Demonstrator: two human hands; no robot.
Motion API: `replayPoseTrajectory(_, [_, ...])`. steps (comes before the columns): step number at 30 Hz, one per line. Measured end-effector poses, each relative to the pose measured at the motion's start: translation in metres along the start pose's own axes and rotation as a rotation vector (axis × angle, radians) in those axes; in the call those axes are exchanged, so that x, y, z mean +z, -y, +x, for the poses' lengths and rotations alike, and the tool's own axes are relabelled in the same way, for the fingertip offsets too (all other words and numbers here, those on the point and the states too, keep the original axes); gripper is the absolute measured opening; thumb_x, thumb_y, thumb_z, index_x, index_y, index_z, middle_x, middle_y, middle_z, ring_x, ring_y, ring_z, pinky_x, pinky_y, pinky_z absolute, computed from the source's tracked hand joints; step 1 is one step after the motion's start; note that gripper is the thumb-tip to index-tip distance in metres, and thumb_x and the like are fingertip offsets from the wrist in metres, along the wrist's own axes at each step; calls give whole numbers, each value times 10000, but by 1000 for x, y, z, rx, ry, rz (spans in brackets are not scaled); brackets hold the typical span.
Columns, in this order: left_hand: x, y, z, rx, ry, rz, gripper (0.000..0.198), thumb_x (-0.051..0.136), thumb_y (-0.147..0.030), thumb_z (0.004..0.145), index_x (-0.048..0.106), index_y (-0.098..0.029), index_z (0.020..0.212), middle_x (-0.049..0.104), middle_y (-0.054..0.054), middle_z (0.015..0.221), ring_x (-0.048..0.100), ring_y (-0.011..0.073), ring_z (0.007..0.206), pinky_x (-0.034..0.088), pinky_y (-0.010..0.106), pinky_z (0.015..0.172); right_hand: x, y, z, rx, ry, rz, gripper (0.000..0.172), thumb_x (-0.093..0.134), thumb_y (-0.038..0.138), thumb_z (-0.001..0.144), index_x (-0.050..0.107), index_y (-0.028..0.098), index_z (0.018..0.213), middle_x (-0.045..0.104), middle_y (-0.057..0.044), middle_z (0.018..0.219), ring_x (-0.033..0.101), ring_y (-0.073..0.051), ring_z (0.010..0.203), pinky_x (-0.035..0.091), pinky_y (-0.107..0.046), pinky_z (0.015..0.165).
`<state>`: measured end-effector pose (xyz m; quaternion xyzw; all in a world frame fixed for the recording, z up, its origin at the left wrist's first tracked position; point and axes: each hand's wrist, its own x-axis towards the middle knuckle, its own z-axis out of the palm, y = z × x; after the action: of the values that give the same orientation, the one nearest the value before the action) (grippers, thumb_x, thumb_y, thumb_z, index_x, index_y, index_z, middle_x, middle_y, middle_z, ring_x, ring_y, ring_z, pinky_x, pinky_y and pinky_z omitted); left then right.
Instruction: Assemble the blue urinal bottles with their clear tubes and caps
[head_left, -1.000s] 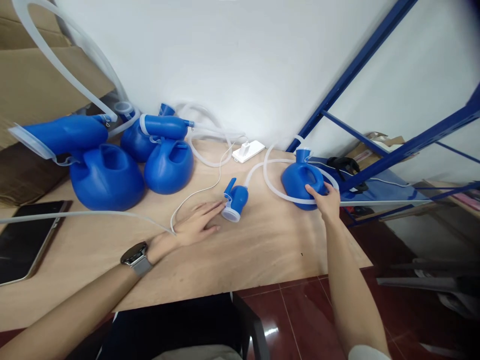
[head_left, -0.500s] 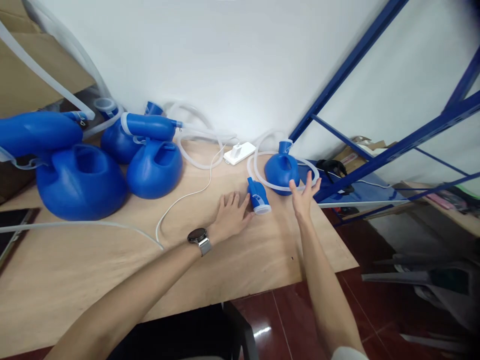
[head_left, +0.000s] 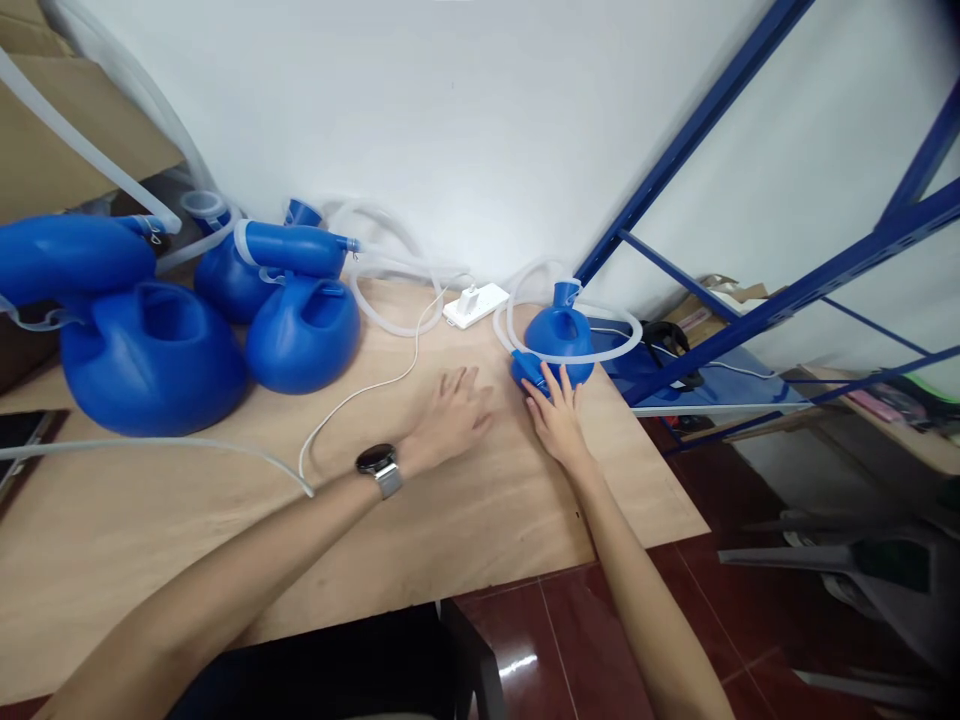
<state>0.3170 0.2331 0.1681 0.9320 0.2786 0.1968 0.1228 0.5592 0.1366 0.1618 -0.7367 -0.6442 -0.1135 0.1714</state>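
Observation:
My right hand [head_left: 559, 420] touches the small blue plastic spout piece [head_left: 529, 368], its fingers stretched and apart over the piece's near end, which they partly hide. That piece lies against a small round blue jug [head_left: 556, 338] with a handle hole and a short neck. A clear looped tube [head_left: 626, 340] runs around the jug's front. To the left, my left hand [head_left: 450, 420], wearing a wristwatch [head_left: 379, 465], hovers over or rests on the wooden table [head_left: 465, 520]; I cannot tell which. Its fingers are spread, with nothing in them.
Larger blue jugs [head_left: 154, 365] with tubes stand at the left. A white power strip [head_left: 476, 305] with a plug lies near the wall, its cable [head_left: 360, 390] crossing the tabletop. A blue metal rack [head_left: 697, 130] rises at the right, beyond the table's edge.
My left hand has drawn away leftward from the spout piece. My right hand has come down onto it from beside the jug. The piece has turned and now lies closer to the jug.

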Motion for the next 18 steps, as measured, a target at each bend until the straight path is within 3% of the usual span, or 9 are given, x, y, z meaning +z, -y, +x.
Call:
replayPoseTrajectory(4, [-34,53,-22,-62,-374,33,462,538,-329,1026,671,-137,1426,492,232,1619,464,412,1502,368,617,1227,2,-7,21,47,46,-48,601,349,461,1116,568,218,1619,236,-67,1796,92,-427,1689,99,-769,1290])
replayPoseTrajectory(7, [-67,94,-44,-40,-532,175,445,554,-330,985,684,-130,1361,518,248,1580,461,450,1472,370,655,1179,3,-5,33,99,32,-90,587,404,495,1106,587,242,1604,218,-69,1800,69,-456,1684,48,-812,1258])
replayPoseTrajectory(10, [-95,122,-67,-136,-568,224,529,569,-330,955,634,-115,1434,480,281,1600,418,496,1489,316,716,1180,11,7,36,176,-83,-149,602,444,486,1100,614,154,1573,120,-160,1807,0,-507,1670,-6,-833,1228])
replayPoseTrajectory(13, [-111,136,-84,-347,-585,237,699,616,-405,934,537,-83,1550,409,320,1639,359,555,1506,300,754,1162,23,37,33,167,-163,-145,698,534,504,1074,546,47,1602,-27,-273,1785,-61,-532,1655,15,-814,1238])
replayPoseTrajectory(18, [-117,146,-91,-634,-501,146,983,677,-573,922,327,-74,1693,383,295,1669,380,505,1505,352,653,1201,32,109,29,-70,-1,13,603,523,451,1098,547,157,1624,-62,-204,1814,-142,-491,1655,70,-742,1292])
